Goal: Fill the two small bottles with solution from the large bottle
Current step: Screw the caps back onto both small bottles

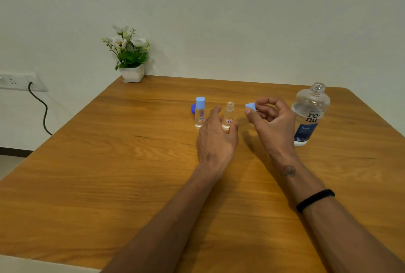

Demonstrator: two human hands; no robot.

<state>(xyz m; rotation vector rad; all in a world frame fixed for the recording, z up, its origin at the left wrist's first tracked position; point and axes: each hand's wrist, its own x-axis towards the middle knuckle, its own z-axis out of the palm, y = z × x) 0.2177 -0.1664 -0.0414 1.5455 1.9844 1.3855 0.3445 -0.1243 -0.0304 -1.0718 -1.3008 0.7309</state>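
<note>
At the far left corner of the wooden table (109,174) we see a small white pot of artificial white flowers (131,57). Near the middle lies a dark blue cap (193,108), just behind a small clear bottle with a light blue cap (199,112), standing upright. Our left hand (215,135) grips the lower part of the second small clear bottle (228,114), uncapped and upright. Beside it our right hand (272,119) pinches a light blue cap (251,106) between thumb and fingers, held above the table. Rightmost stands the large clear solution bottle with a dark blue label (310,114), open and partly filled.
</note>
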